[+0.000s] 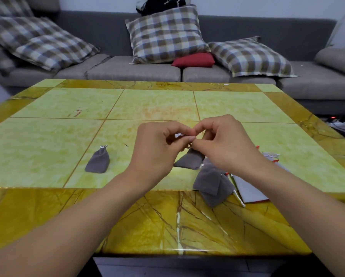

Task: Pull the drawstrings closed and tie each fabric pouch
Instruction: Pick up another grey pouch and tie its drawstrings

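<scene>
Two forearms enter from the near edge of the table (48, 216), and both hands meet above its middle. Nearest the person, on the right, lies a pile of grey pouches (211, 182) with flat, ungathered bodies; these are judged not yet tied. Behind the right forearm, further pouches with red-tipped cords (271, 156) are partly hidden, and their state cannot be told.

Above the pile, the left hand (157, 152) and right hand (225, 144) work on one grey pouch (189, 159), which hangs below the fingers with its lower edge close to the tabletop. All fingers are curled inward. Thumb and forefinger of each hand pinch the pale drawstring (178, 135) at the pouch neck, fingertips almost touching. The neck appears gathered; whether a knot is formed cannot be told, as the fingers cover it.

To the left, well apart from the hands, one finished pouch (98, 161) lies with its neck cinched and a short cord end showing. Judged progress: one pouch done, one being tied, several remaining.

Beyond the table stands a grey sofa (127, 70) with checked cushions (165, 35).
</scene>
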{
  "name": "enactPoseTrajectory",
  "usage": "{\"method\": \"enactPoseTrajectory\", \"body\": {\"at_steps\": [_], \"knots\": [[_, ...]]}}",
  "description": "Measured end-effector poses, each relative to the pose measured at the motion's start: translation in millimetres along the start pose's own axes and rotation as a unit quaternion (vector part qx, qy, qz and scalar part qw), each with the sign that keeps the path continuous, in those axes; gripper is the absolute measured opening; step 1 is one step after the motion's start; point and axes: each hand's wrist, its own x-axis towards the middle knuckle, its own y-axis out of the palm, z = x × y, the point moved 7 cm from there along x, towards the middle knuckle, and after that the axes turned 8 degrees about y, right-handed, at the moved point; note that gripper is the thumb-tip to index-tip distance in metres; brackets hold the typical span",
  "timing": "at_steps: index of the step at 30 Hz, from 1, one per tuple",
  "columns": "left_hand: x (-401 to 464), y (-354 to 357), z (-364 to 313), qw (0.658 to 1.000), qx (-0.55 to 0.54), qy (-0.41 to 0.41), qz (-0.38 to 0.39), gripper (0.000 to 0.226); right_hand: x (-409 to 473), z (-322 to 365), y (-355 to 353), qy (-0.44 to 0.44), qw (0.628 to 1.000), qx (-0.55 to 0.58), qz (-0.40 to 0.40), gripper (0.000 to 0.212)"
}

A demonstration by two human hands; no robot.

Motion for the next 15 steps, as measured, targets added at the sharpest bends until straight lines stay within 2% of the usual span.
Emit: {"method": "enactPoseTrajectory", "body": {"at_steps": [2,4,10,15], "knots": [[1,2,-2,0.999,0.043,0.021,0.01,0.01,-4,7,6,-0.033,0.997,-0.063,-0.016,0.014],[2,2,0,0.999,0.041,0.009,0.014,0.009,-6,9,8,-0.052,0.995,-0.082,-0.034,0.019],[4,4,9,0.997,-0.028,-0.056,0.035,0.007,-8,12,7,-0.074,0.995,-0.013,-0.066,0.023],[2,4,11,0.995,-0.075,-0.065,0.029,0.007,-7,7,8,-0.056,0.996,0.033,-0.06,0.02]]}}
